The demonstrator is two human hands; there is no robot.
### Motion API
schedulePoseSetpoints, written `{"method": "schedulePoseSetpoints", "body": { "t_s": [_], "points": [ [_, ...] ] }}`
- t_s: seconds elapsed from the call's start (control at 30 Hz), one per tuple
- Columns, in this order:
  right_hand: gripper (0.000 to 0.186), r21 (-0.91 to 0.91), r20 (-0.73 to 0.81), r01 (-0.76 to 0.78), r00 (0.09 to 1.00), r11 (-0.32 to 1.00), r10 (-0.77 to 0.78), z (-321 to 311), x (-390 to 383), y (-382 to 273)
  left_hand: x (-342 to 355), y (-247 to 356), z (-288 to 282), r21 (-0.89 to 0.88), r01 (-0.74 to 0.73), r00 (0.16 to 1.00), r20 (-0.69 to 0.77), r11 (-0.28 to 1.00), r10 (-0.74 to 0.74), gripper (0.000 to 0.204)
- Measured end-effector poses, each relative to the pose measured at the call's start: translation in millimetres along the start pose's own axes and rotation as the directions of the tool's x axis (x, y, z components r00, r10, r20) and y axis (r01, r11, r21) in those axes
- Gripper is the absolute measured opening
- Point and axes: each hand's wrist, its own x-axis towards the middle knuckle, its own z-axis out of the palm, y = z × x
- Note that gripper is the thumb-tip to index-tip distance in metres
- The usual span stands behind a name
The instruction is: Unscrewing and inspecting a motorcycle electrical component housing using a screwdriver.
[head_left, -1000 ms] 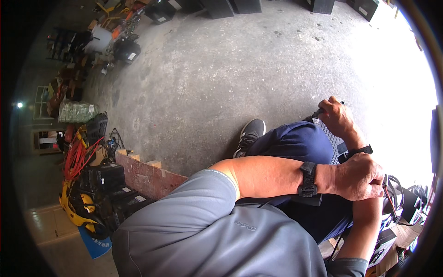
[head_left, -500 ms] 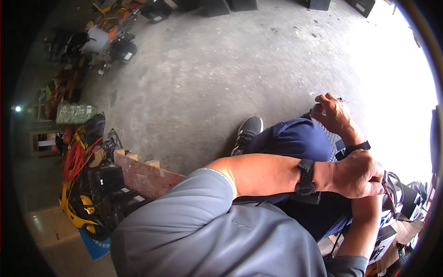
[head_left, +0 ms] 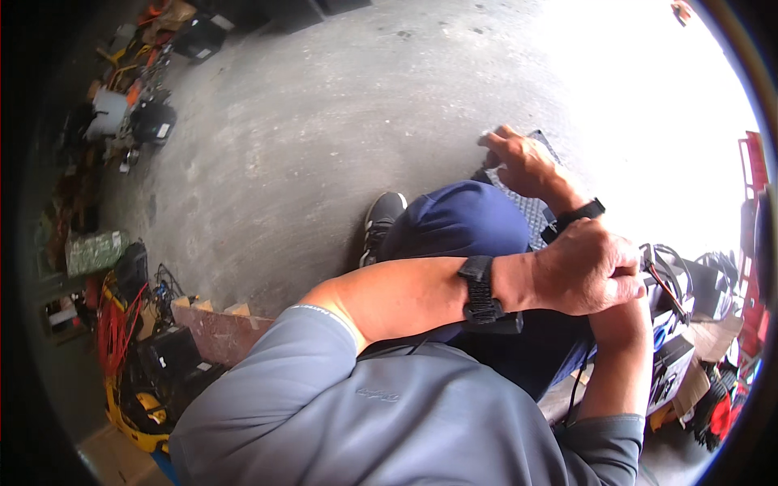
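Observation:
My left arm reaches across my body, a black strap on its wrist. My left hand [head_left: 579,269] is closed, thumb pressed to the fingers, over my right forearm. What it pinches is hidden; red and black wires [head_left: 666,285] lie just beyond its fingertips. Stretched forward past my raised knee, my right hand [head_left: 525,164] has bent fingers spread apart. Below it lies a dark panel [head_left: 531,212] with a gridded surface, partly covered by the hand and my knee. No held object shows in the right hand.
Boxes and cables [head_left: 673,364] crowd the right side. On the left are black cases [head_left: 172,356], a bundle of red cord [head_left: 120,340] and a low reddish board [head_left: 219,332]. A white bucket [head_left: 107,112] stands among clutter at far left. Grey concrete floor [head_left: 308,138] stretches ahead.
The whole view has shifted, so both hands and the surroundings appear farther left and higher. More of the gridded panel's far end shows beyond my right hand. My left hand stays closed.

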Motion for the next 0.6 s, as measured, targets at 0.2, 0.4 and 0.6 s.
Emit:
{"method": "schedulePoseSetpoints", "body": {
  "t_s": [0.2, 0.4, 0.6],
  "points": [
    [0.024, -0.086, 0.060, -0.096, 0.993, 0.992, 0.101, 0.8, -0.3, 2.6, -0.5, -0.3, -0.9, -0.020, -0.051, 0.999, -0.011, 0.998, 0.051, 0.011],
    [0.025, -0.044, 0.053, -0.096, 0.994, 0.994, 0.098, 5.5, 0.6, 4.3, 0.7, -1.3, -0.8, -0.009, -0.047, 0.999, 0.001, 0.999, 0.047, 0.011],
    [0.021, -0.064, -0.036, -0.006, 0.999, 0.998, 0.004, 8.5, -0.5, 5.5, -1.0, -4.9, -0.5, -0.032, -0.025, 0.999, 0.036, 0.999, 0.026, 0.010]
  ]
}}
